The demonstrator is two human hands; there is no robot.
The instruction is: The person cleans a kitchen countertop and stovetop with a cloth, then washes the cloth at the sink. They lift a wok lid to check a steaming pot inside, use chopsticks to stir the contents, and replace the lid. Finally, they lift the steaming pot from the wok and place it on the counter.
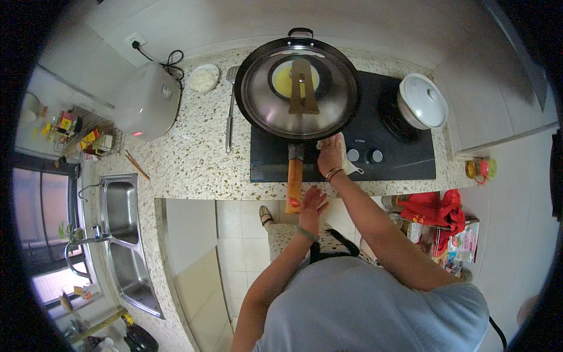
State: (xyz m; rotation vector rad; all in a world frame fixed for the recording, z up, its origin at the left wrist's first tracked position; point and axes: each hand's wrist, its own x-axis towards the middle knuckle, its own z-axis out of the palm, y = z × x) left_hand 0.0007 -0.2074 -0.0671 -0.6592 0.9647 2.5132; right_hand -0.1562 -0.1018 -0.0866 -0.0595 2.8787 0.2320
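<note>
My right hand (331,158) presses a pale cloth (350,168) onto the black gas cooktop (404,161), left of the two knobs (377,156) and close under the wok's rim. Part of the cloth is hidden beneath the hand. My left hand (311,212) hangs in front of the counter edge, fingers apart and holding nothing, beside the wok's wooden handle (295,176). The black wok (241,100) sits on the left burner under a domed metal lid (264,114) with a glass centre. A brown flat piece (301,85) stands across the lid's middle.
A lidded white pot (423,100) stands on the right burner. Left of the wok lie a slotted spatula (229,126) and a plate of white food (204,78). Farther left are a plugged-in appliance (146,100), chopsticks (137,164) and a double sink (123,211). Red bags (437,211) sit low right.
</note>
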